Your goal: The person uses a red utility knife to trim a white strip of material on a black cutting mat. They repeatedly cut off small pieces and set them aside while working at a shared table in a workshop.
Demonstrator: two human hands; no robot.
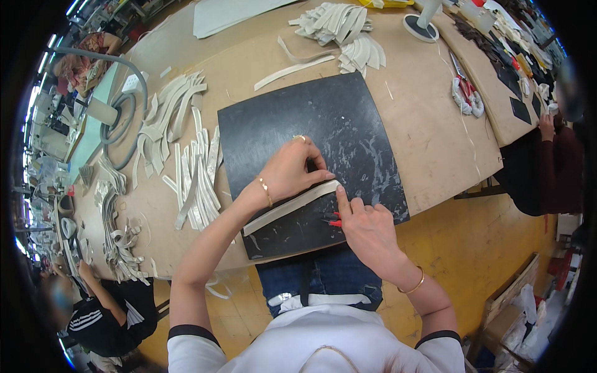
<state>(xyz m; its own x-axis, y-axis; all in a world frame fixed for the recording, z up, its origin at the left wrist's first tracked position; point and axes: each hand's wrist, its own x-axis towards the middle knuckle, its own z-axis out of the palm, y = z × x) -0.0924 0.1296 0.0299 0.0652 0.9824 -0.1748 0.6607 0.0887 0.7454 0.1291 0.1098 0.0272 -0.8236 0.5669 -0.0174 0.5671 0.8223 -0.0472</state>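
Note:
A long narrow off-white strip [289,208] lies slantwise across the black mat [280,124] in front of me. My left hand [292,166] is bent over the strip's upper right end, with its fingers curled and thumb tip at the edge. At that same end, the index finger of my right hand [370,233] presses on the strip. Its other fingers are curled round small red-handled snips [336,222], whose dark tips stick out to the left, just below the strip. The palm hides the rest of the snips.
Piles of pale strips [199,177] lie left of the mat, with a fan of curved pieces [360,53] beyond it. Red-handled scissors [466,93] rest at the right near a white stand [421,28]. A grey hose [134,105] coils at the left. Other people sit at both sides.

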